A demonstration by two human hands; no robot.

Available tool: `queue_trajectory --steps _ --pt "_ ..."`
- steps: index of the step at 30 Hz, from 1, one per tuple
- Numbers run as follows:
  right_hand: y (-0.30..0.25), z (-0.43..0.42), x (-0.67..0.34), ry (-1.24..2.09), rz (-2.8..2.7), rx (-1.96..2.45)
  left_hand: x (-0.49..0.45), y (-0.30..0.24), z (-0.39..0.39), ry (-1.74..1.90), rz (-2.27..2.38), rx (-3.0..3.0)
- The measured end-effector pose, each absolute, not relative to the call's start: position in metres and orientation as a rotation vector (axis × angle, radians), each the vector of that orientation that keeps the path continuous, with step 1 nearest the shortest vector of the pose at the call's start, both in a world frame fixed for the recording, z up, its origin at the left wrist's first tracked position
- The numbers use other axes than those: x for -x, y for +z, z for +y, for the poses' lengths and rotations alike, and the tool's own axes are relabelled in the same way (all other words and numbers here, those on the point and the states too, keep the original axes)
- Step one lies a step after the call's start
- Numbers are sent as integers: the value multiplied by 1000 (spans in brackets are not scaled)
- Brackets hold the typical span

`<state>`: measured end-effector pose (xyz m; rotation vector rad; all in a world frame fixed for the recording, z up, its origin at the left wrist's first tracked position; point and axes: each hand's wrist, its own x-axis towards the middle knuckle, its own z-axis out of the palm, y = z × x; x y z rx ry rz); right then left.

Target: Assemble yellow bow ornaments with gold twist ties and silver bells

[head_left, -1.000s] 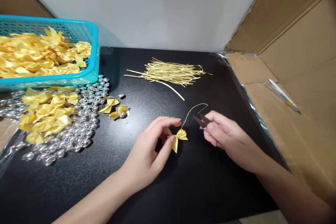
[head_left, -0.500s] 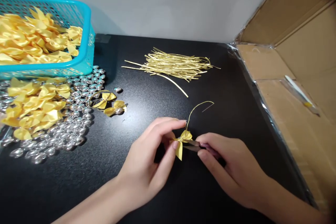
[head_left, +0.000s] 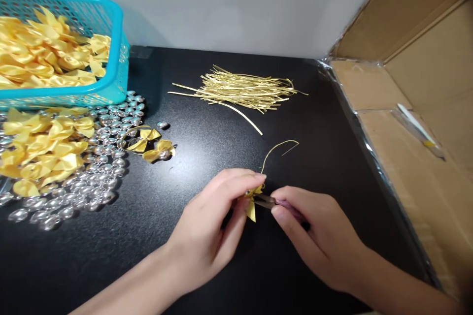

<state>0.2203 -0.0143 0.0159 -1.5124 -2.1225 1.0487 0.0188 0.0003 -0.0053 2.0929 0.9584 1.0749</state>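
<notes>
Head view: left hand [head_left: 214,216] pinches bow [head_left: 252,212], right hand [head_left: 325,231] clasps scissors [head_left: 266,202], both angled inward.

- Left hand [head_left: 214,211]: bare, with slender, tapering fingers [head_left: 240,184] and a short nail on the index.
- Right hand [head_left: 321,226]: bare, smooth and rounded across the back.
- Left forearm [head_left: 136,280] and right forearm [head_left: 391,275]: uncovered, slim, narrowing evenly toward the wrist.

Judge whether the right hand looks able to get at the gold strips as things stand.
Probably yes: the gold strips lie uncovered ahead of the right hand, with only a curved wire near the way. The two-bladed tool in that hand would likely need setting down first.
</notes>
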Motion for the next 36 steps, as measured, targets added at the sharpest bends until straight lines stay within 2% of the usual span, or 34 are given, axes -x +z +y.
queue_trajectory --steps 16,36 --pt "13 -12 -217 1246 -1955 1513 -18 -9 -2 1042 922 -2127" --pt "10 -14 -211 1120 -1915 1533 -19 -7 -3 1118 941 -2174"
